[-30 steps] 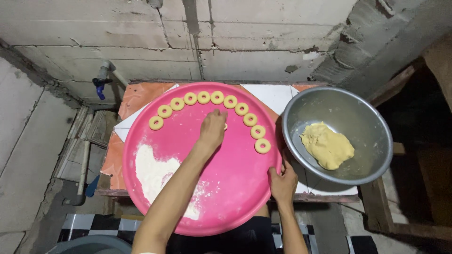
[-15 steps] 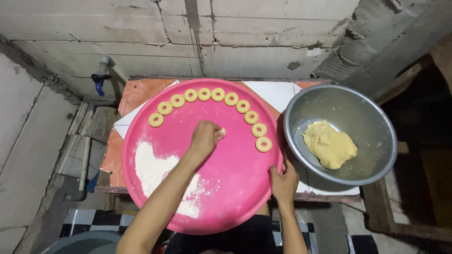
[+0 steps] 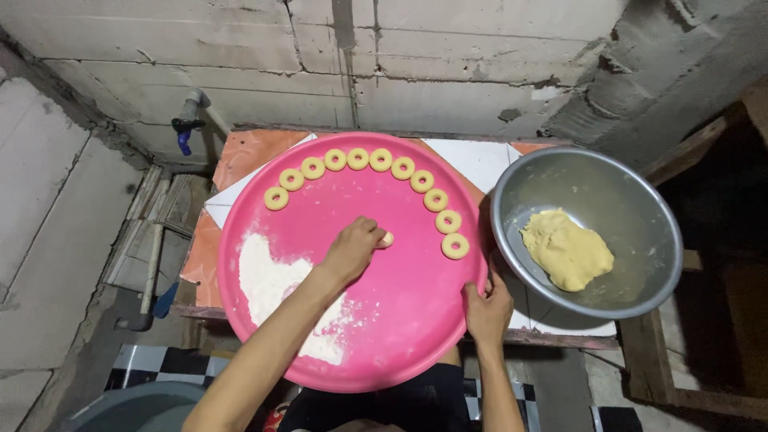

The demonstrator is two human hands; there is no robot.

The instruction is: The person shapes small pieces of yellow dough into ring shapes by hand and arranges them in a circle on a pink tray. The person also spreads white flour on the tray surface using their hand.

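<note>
The left hand (image 3: 352, 250) is now drawn back from the far arc of ring-shaped yellow dough pieces (image 3: 359, 159) toward the middle of the round pink plastic tray (image 3: 400, 328). A second ago its fingers lie stretched out flat near the rings; now they are curled into a loose fist, and a small pale lump of dough (image 3: 387, 239) peeks out at the fingertips.

Tiled table (image 3: 480, 164): pink round tray (image 3: 400, 336), metal bowl (image 3: 624, 184) side by side.
</note>
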